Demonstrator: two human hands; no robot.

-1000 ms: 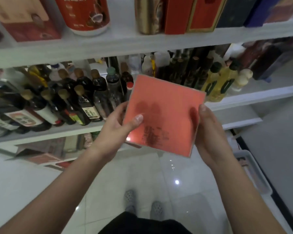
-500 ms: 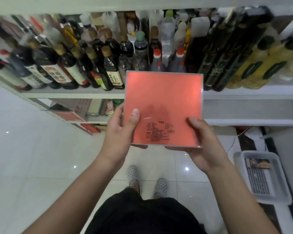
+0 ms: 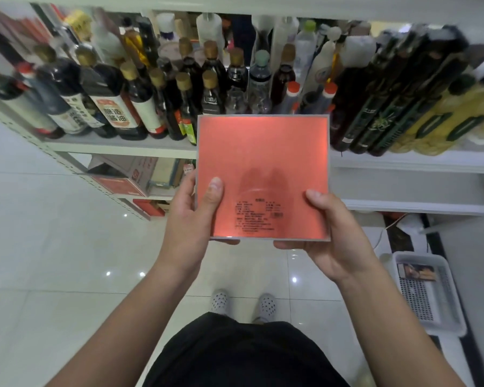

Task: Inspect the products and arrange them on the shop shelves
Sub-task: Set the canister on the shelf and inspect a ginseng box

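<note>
Gloss is covering the face of a flat, square red box [image 3: 263,163] with thin pale edges; glare is running along its top, and a small block of dark print, too fine to read, is sitting in its lower half. Both hands are holding it up, face toward the camera, in front of the front edge of the white shelf [image 3: 118,148].

The left hand [image 3: 190,216] is gripping the box's lower left corner; its thumb [image 3: 214,191] is lying flat on the red face while the fingers are curling behind, one fingertip showing under the bottom edge. The right hand [image 3: 336,236] is cradling the lower right corner; its thumb [image 3: 316,196] is pressing on the face near the right edge and its fingers are wrapping beneath. The box is therefore standing above and between the two grips, with its upper half untouched.

Behind it, dark round-shouldered bottles [image 3: 106,90] with gold and red caps are crowding the shelf toward its left end; translucent yellow oil bottles [image 3: 436,121] are leaning toward its right end. Cardboard cartons [image 3: 123,174] are sitting on the lower shelf; a white perforated plastic basket [image 3: 456,317] is resting on the glossy pale tiled floor [image 3: 53,247] at the right, with a printed packet inside it.
</note>
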